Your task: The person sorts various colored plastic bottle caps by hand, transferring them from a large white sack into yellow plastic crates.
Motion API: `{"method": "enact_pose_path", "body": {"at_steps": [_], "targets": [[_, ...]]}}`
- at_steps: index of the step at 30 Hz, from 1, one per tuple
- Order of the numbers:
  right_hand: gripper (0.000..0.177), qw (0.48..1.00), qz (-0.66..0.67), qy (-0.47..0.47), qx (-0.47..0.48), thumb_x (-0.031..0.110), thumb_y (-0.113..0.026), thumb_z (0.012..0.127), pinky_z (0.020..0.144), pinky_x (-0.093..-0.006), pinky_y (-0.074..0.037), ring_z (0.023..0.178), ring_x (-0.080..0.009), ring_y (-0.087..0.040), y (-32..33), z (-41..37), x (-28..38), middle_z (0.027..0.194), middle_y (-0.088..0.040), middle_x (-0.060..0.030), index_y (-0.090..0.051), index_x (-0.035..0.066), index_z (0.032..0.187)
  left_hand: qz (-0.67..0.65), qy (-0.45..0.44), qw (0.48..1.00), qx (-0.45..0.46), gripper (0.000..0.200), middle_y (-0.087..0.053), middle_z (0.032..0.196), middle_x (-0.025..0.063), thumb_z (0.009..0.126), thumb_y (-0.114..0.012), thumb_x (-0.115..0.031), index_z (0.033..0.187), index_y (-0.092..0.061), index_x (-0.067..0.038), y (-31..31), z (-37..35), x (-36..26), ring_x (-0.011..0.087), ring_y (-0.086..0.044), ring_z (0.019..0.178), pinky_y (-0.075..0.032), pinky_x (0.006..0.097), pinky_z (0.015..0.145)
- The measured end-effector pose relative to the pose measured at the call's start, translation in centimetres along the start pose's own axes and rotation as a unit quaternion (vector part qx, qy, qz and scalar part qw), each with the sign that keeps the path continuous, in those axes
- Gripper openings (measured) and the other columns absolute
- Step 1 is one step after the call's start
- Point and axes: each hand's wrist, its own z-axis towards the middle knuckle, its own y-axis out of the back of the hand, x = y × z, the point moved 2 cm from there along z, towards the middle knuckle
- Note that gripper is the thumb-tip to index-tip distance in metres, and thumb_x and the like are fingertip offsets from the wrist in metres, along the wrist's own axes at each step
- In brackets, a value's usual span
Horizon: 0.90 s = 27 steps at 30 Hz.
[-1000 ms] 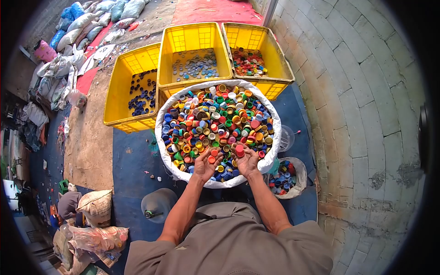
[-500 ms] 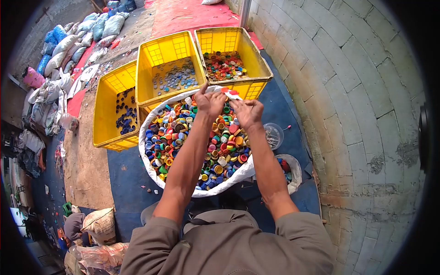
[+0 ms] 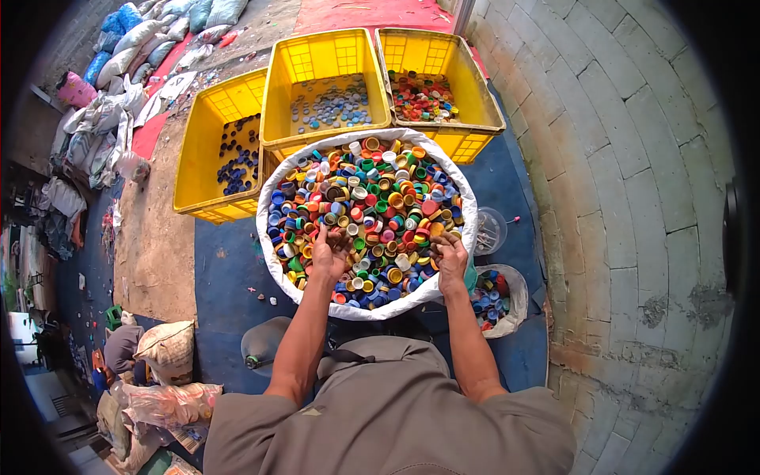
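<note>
A wide white sack (image 3: 265, 226) with a rolled rim is heaped with plastic bottle caps (image 3: 388, 198) in many colours. My left hand (image 3: 331, 253) hovers at the near left of the heap, thumb raised and fingers loosely bent apart. Across from it, my right hand (image 3: 450, 257) is at the near right of the heap, by the rim. Its fingers curl inward with gaps between them, close over the caps. No cap shows clearly held in either hand.
Beyond the sack stand yellow crates: the left crate (image 3: 190, 174) holds dark blue caps, the middle crate (image 3: 277, 95) pale blue ones, the right crate (image 3: 483, 95) mostly red and orange. A clear tub (image 3: 491, 229) and a smaller white sack (image 3: 514, 305) sit right, near a block wall (image 3: 617, 198).
Both hands have drawn back from the sack's far rim by the right crate to its near part, and spread apart. The view has shifted, so the crates appear higher and further right.
</note>
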Motion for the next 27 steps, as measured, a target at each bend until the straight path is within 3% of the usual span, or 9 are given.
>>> {"method": "enact_pose_path", "body": {"at_steps": [5,7,14,17,18,21,25,26,27], "targets": [[0.025,0.980,-0.189,0.054,0.026,0.007,-0.064,0.083,0.072,-0.0228,-0.049,0.081,-0.0101,-0.059,-0.1,-3.3,-4.9,0.094,-0.064,-0.0059,-0.058,-0.001,0.106,0.046,0.011,0.998,-0.041,0.043,-0.062,0.076,0.0080,0.096,-0.049,-0.041,0.080,-0.062,-0.003,4.2,-4.5,0.8,0.0208,-0.058,0.074,-0.050,0.0354,0.070],[0.022,0.983,-0.179,0.040,0.022,0.009,-0.065,0.084,0.070,-0.0224,-0.048,0.078,-0.0097,-0.059,-0.7,-3.7,-5.3,0.089,-0.063,-0.0047,-0.060,-0.001,0.103,0.021,0.020,0.998,-0.057,0.033,-0.062,0.081,0.0085,0.096,-0.050,-0.033,0.090,-0.061,-0.003,5.3,-5.2,1.2,0.0198,-0.058,0.071,-0.050,0.0338,0.068],[0.021,0.964,-0.261,0.045,0.034,0.014,-0.067,0.084,0.061,-0.0218,-0.045,0.067,-0.0076,-0.055,-2.9,-3.4,-5.6,0.076,-0.060,-0.0014,-0.062,0.000,0.099,0.064,0.012,0.995,-0.074,0.017,-0.061,0.082,0.0014,0.090,-0.058,-0.023,0.095,-0.061,-0.007,7.4,-6.4,0.9,0.0106,-0.053,0.069,-0.048,0.0286,0.067],[0.018,0.927,-0.367,0.071,0.035,0.016,-0.067,0.083,0.055,-0.0224,-0.041,0.060,-0.0065,-0.049,-2.8,-3.0,-7.2,0.068,-0.055,0.0022,-0.064,0.001,0.094,0.062,0.006,0.995,-0.074,0.013,-0.062,0.083,0.0030,0.091,-0.057,-0.020,0.095,-0.061,-0.008,8.0,-6.7,0.3,0.0126,-0.054,0.069,-0.049,0.0296,0.066],[0.017,0.912,-0.391,0.123,0.030,0.016,-0.068,0.081,0.052,-0.0240,-0.038,0.055,-0.0064,-0.044,-3.5,-3.6,-6.9,0.063,-0.050,0.0032,-0.065,0.002,0.090,0.066,0.004,0.995,-0.075,0.013,-0.062,0.083,0.0027,0.091,-0.057,-0.020,0.097,-0.060,-0.009,7.9,-7.0,0.1,0.0121,-0.053,0.069,-0.048,0.0293,0.065],[0.017,0.891,-0.437,0.116,0.049,0.015,-0.068,0.080,0.052,-0.0247,-0.039,0.055,-0.0063,-0.044,-4.9,-4.6,-6.8,0.063,-0.051,0.0019,-0.065,0.001,0.088,0.057,-0.003,0.994,-0.091,0.014,-0.061,0.083,0.0027,0.091,-0.057,-0.020,0.097,-0.060,-0.008,8.2,-7.8,-0.4,0.0122,-0.053,0.069,-0.048,0.0293,0.064],[0.022,0.862,-0.466,0.184,0.077,0.014,-0.071,0.076,0.060,-0.0309,-0.045,0.064,-0.0178,-0.056,-6.1,-4.3,-8.7,0.072,-0.059,-0.0064,-0.063,0.002,0.093,0.075,-0.008,0.994,-0.084,0.014,-0.061,0.087,0.0015,0.089,-0.060,-0.022,0.096,-0.060,-0.010,9.2,-8.4,-0.8,0.0116,-0.051,0.071,-0.048,0.0308,0.067],[0.031,0.817,-0.514,0.243,0.095,0.012,-0.071,0.074,0.072,-0.0372,-0.046,0.077,-0.0260,-0.057,-6.4,-3.9,-9.1,0.082,-0.062,-0.0102,-0.061,0.003,0.103,0.068,-0.009,0.993,-0.094,0.014,-0.061,0.086,0.0012,0.089,-0.061,-0.022,0.097,-0.060,-0.010,9.5,-8.5,-0.9,0.0115,-0.051,0.072,-0.048,0.0298,0.066],[0.035,0.797,-0.531,0.270,0.104,0.011,-0.070,0.074,0.075,-0.0387,-0.045,0.079,-0.0271,-0.057,-7.1,-3.8,-8.9,0.083,-0.063,-0.0100,-0.059,0.004,0.107,0.074,-0.016,0.992,-0.099,0.014,-0.061,0.086,0.0012,0.089,-0.060,-0.021,0.097,-0.060,-0.010,9.7,-8.7,-0.9,0.0112,-0.051,0.070,-0.047,0.0290,0.064]]}}
